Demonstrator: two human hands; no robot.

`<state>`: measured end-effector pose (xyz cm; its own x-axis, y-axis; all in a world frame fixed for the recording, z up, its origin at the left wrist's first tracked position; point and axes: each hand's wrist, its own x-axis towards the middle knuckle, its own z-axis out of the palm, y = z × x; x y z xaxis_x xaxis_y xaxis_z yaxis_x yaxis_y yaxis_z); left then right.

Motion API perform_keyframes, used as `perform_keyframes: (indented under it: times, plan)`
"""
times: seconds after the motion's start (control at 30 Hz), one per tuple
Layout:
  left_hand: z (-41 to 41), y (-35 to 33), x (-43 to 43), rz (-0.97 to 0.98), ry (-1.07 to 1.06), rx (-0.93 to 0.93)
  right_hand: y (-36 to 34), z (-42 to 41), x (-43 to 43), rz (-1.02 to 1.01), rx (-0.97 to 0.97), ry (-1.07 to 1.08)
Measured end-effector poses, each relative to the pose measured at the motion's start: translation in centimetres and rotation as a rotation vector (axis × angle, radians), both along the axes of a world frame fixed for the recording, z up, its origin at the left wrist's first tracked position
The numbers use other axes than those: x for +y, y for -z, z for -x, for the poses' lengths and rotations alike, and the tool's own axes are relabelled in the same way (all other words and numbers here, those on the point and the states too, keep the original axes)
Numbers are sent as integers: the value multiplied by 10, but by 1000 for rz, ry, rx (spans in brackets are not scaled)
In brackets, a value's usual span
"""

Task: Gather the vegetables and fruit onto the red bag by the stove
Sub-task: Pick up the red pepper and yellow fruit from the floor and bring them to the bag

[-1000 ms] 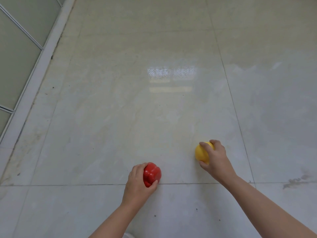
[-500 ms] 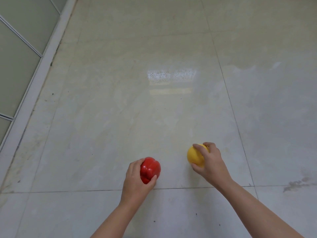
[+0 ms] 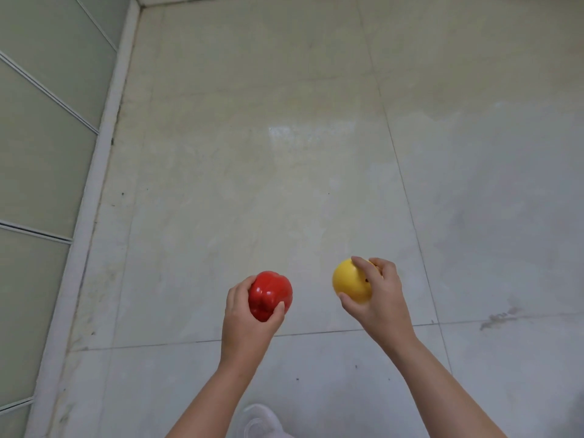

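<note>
Now | left hand [image 3: 249,324] grips glossy lobed red pepper [image 3: 270,294] | right hand [image 3: 377,298] grips smooth round yellow fruit [image 3: 350,282]

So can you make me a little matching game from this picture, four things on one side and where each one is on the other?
Things:
1. pepper
2. yellow fruit
3. shoe
4. panels

Places:
A. held in the right hand
B. along the left edge of the view
C. held in the left hand
D. at the bottom of the view, between the arms

Pairs: 1-C, 2-A, 3-D, 4-B
</note>
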<state>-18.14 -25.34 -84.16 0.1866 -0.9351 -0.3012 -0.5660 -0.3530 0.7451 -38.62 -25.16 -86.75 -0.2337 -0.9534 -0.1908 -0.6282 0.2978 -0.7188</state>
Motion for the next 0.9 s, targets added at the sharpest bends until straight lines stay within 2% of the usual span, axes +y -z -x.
perform_keyframes:
  times: [0.47, 0.9]
  plan:
    - [20, -203, 14, 85, -211, 68, -213, -11, 2, 94, -76, 18]
    - [47, -380, 40, 199, -255, 154, -402, 0, 30, 244, -142, -9]
